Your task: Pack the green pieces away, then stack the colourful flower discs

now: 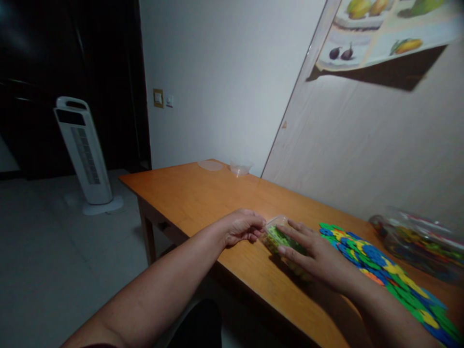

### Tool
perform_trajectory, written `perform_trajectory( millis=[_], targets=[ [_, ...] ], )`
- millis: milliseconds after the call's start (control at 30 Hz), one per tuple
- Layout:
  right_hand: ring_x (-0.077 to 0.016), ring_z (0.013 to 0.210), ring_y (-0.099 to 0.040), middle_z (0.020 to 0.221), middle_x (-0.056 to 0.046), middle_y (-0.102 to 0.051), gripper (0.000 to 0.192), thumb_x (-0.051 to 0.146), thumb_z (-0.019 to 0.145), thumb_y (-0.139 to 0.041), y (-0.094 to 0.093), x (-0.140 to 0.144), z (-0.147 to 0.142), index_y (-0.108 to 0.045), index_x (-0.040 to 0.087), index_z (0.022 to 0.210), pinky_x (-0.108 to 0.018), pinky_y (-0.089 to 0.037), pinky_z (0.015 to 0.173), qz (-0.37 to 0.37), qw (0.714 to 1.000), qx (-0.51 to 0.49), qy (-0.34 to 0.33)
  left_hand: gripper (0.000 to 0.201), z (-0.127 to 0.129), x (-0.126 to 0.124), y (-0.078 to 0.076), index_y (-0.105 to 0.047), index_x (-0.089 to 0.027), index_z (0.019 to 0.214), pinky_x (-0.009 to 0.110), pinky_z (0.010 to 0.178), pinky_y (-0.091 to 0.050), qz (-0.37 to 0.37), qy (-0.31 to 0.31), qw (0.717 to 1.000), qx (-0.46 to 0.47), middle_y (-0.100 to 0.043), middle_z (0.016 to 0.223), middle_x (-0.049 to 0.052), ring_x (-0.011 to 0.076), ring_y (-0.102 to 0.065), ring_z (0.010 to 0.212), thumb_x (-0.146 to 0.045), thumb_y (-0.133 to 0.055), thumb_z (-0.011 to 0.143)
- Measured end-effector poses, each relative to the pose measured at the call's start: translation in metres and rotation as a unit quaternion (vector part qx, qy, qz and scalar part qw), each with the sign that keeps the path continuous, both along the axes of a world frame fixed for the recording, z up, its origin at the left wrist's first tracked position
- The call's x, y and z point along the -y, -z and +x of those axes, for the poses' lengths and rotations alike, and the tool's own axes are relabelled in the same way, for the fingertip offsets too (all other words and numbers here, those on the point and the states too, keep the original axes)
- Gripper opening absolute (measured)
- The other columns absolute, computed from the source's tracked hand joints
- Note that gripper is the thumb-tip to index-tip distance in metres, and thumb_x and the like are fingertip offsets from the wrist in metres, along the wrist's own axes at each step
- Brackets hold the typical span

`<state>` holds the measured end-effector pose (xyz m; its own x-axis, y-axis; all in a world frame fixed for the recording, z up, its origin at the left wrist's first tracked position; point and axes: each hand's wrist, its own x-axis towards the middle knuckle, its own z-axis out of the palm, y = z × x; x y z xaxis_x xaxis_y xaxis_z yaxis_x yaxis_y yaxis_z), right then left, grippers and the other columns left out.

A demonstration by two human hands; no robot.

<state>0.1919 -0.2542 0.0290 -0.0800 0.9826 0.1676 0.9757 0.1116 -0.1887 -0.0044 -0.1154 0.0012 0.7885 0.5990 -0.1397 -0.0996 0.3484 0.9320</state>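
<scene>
Fan [84, 152] of the white tower kind stands on the floor off the left end of the desk [203, 198], before a dark doorway. At the desk's far corner lie a clear lid [210, 165] and a small clear bowl [239, 168], just beside each other. Nearer, by the front edge, the left hand [242, 226] has its fingers [258, 223] curled in and pinched on the left end of a small clear box [281, 239] filled with green pieces. The right hand [316, 253] lies flat across the top of that box, fingers [290, 238] stretched out and slightly spread, gripping nothing but pressing on it. Just right of the box, under the right wrist, a heap of coloured pieces [384, 270] runs along the desk toward its right end. Behind the heap, near the wall, lies a clear bag [420, 241] of more pieces
</scene>
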Motion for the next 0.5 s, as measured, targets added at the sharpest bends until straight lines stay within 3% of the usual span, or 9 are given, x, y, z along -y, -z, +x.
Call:
perform_trajectory(
  millis=[333, 500],
  targets=[
    [-0.0366, 0.142, -0.041, 0.157, -0.007, -0.042, 0.059, 0.067, 0.093, -0.045, 0.003, 0.001, -0.011, -0.051, 0.039, 0.145, -0.059, -0.037, 0.112, 0.037, 0.998, 0.039, 0.012, 0.014, 0.002, 0.000, 0.002, -0.066, -0.010, 0.080, 0.016, 0.045, -0.034, 0.024, 0.021, 0.999, 0.001, -0.060, 0.065, 0.001, 0.0046, -0.050, 0.051, -0.018, -0.068, 0.069],
    [-0.0377, 0.143, -0.039, 0.158, -0.005, -0.040, 0.058, 0.067, 0.094, -0.043, 0.006, 0.001, -0.012, -0.048, 0.042, 0.146, -0.062, -0.039, 0.109, 0.038, 0.998, 0.050, 0.018, 0.012, 0.001, 0.002, 0.000, -0.065, -0.011, 0.080, 0.016, 0.046, -0.033, 0.026, 0.001, 1.000, -0.009, -0.058, 0.064, 0.000, 0.0047, -0.049, 0.052, -0.015, -0.065, 0.069]
  ],
)
